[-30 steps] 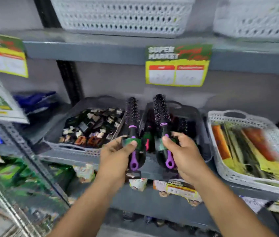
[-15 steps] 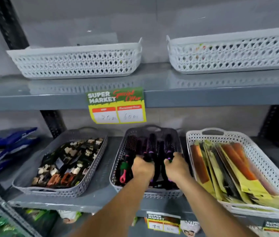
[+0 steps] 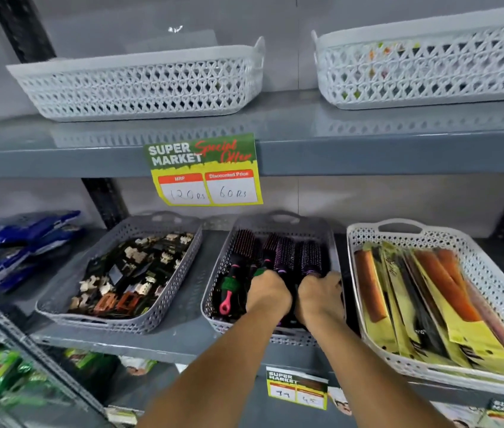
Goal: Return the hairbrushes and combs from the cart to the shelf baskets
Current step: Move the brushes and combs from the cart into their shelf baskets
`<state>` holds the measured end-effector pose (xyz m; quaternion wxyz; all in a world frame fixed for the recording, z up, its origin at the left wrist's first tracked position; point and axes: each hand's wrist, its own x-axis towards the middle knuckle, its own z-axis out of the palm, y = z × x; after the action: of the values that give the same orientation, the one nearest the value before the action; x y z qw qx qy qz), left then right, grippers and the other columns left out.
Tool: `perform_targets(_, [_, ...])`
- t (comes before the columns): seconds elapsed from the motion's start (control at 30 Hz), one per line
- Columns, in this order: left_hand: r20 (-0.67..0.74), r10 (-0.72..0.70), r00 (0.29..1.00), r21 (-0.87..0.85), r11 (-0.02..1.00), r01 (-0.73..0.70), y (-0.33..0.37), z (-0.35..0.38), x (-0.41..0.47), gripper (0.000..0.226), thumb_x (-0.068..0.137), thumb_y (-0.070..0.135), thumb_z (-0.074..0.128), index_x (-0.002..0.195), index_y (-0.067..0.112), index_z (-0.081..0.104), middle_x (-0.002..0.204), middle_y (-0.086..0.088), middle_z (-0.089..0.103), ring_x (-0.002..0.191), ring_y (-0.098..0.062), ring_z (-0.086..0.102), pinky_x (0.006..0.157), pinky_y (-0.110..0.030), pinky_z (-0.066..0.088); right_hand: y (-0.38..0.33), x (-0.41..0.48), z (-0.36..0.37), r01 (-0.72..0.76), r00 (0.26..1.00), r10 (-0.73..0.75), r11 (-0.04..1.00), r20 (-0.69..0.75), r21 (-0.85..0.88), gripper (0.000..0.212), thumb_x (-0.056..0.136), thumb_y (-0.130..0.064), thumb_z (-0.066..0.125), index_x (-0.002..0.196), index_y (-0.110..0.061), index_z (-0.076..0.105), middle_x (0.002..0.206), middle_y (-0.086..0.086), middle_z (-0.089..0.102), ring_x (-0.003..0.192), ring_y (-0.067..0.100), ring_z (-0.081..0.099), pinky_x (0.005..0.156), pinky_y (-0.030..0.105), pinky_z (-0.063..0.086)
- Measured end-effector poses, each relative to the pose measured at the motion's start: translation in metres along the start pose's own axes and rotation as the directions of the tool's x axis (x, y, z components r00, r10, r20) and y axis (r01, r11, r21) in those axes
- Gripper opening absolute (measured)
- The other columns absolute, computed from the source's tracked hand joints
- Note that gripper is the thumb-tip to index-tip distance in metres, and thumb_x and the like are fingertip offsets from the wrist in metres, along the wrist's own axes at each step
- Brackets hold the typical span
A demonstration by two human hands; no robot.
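Note:
A grey basket (image 3: 278, 220) in the middle of the lower shelf holds several round hairbrushes. Both my hands are down inside it. My left hand (image 3: 267, 293) is closed around the handle of a purple-bristled round brush (image 3: 284, 253). My right hand (image 3: 320, 296) grips the handle of a second round brush (image 3: 311, 254) lying beside the first. The two brush heads rest on the other brushes and point toward the back wall. A brush with a pink handle (image 3: 229, 291) lies at the basket's left side. The cart is out of sight.
A grey basket of hair clips (image 3: 164, 301) stands to the left, and a white basket of packaged combs (image 3: 405, 231) to the right. Two white baskets (image 3: 139, 84) (image 3: 429, 69) sit on the upper shelf. A price tag (image 3: 202, 171) hangs from its edge. Blue packets (image 3: 19, 242) lie far left.
My hands carried the two round brushes from in front of the shelf into the grey middle basket and laid them down. The view has tilted up, so the upper shelf shows.

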<state>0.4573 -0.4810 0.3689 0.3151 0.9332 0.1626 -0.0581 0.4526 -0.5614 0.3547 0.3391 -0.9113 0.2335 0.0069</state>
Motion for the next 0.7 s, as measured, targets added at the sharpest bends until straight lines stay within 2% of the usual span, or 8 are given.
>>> perform_targets(0.1, [-0.014, 0.054, 0.998, 0.107, 0.993, -0.052, -0.001, -0.004, 0.0, 0.026, 0.085, 0.007, 0.045, 0.103, 0.004, 0.064, 0.109, -0.017, 0.067, 0.098, -0.035, 0.064, 0.078, -0.039, 0.052, 0.0, -0.004, 0.0, 0.188, 0.981, -0.189, 0.91, 0.033, -0.37, 0.036, 0.091, -0.005, 0.042, 0.124, -0.002, 0.054, 0.133, 0.024, 0.037, 0.121, 0.04, 0.038, 0.087, 0.047, 0.048])
perform_targets(0.17, [-0.014, 0.087, 0.996, 0.166, 0.983, -0.084, -0.002, -0.008, 0.002, 0.026, 0.086, 0.007, 0.046, 0.105, 0.004, 0.064, 0.11, -0.017, 0.067, 0.099, -0.035, 0.064, 0.079, -0.04, 0.052, 0.001, -0.002, 0.001, 0.23, 0.972, -0.224, 0.841, 0.07, -0.489, 0.035, 0.089, -0.003, 0.047, 0.122, -0.005, 0.057, 0.129, 0.024, 0.042, 0.118, 0.039, 0.042, 0.083, 0.043, 0.05])
perform_targets(0.37, [-0.013, 0.182, 0.983, 0.234, 0.957, -0.174, -0.014, -0.024, 0.004, 0.021, 0.085, 0.015, 0.059, 0.103, 0.005, 0.064, 0.109, -0.019, 0.068, 0.1, -0.036, 0.064, 0.083, -0.041, 0.052, -0.001, -0.004, -0.005, 0.214, 0.977, -0.188, 0.822, 0.104, -0.527, 0.04, 0.088, -0.001, 0.039, 0.125, 0.002, 0.052, 0.128, 0.027, 0.048, 0.117, 0.041, 0.048, 0.089, 0.046, 0.048])
perform_targets(0.47, [-0.074, 0.32, 0.945, 0.238, 0.926, -0.295, -0.025, -0.041, -0.006, 0.026, 0.088, 0.025, 0.058, 0.105, 0.007, 0.064, 0.11, -0.02, 0.064, 0.102, -0.039, 0.061, 0.085, -0.045, 0.053, -0.004, -0.012, -0.011, 0.252, 0.956, -0.294, 0.793, 0.013, -0.555, 0.042, 0.087, -0.003, 0.039, 0.126, 0.008, 0.048, 0.127, 0.028, 0.05, 0.12, 0.04, 0.046, 0.099, 0.044, 0.041])
perform_targets(0.53, [-0.213, 0.469, 0.857, 0.201, 0.88, -0.431, -0.052, -0.058, -0.02, 0.029, 0.09, 0.028, 0.053, 0.11, 0.01, 0.063, 0.111, -0.019, 0.06, 0.103, -0.041, 0.056, 0.086, -0.045, 0.051, -0.013, -0.024, -0.008, 0.408, 0.88, -0.474, 0.783, -0.026, -0.469, 0.04, 0.084, -0.004, 0.044, 0.122, 0.005, 0.051, 0.125, 0.027, 0.052, 0.117, 0.04, 0.048, 0.101, 0.042, 0.04])
perform_targets(0.6, [-0.396, 0.546, 0.738, 0.138, 0.83, -0.54, -0.097, -0.076, -0.041, 0.033, 0.092, 0.024, 0.048, 0.119, 0.008, 0.061, 0.113, -0.017, 0.06, 0.103, -0.038, 0.055, 0.087, -0.042, 0.049, -0.028, -0.047, 0.005, 0.611, 0.771, -0.637, 0.751, -0.029, -0.25, 0.044, 0.083, 0.0, 0.051, 0.126, 0.007, 0.051, 0.129, 0.03, 0.05, 0.122, 0.042, 0.045, 0.106, 0.042, 0.037])
perform_targets(0.63, [-0.474, 0.526, 0.706, 0.103, 0.829, -0.549, -0.128, -0.087, -0.054, 0.035, 0.094, 0.023, 0.046, 0.121, 0.006, 0.06, 0.116, -0.017, 0.06, 0.105, -0.036, 0.054, 0.09, -0.04, 0.048, -0.039, -0.065, 0.018, 0.693, 0.714, -0.7, 0.71, -0.019, -0.126, 0.044, 0.084, 0.0, 0.053, 0.127, 0.008, 0.05, 0.13, 0.031, 0.051, 0.124, 0.041, 0.045, 0.106, 0.04, 0.035])
perform_targets(0.7, [-0.598, 0.413, 0.687, 0.024, 0.866, -0.499, -0.188, -0.105, -0.081, 0.034, 0.097, 0.023, 0.045, 0.123, 0.006, 0.059, 0.122, -0.015, 0.058, 0.112, -0.026, 0.053, 0.096, -0.031, 0.043, -0.054, -0.103, 0.043, 0.751, 0.656, -0.754, 0.656, 0.023, 0.08, 0.041, 0.088, -0.006, 0.054, 0.128, 0.003, 0.052, 0.131, 0.025, 0.054, 0.123, 0.036, 0.047, 0.102, 0.029, 0.032])
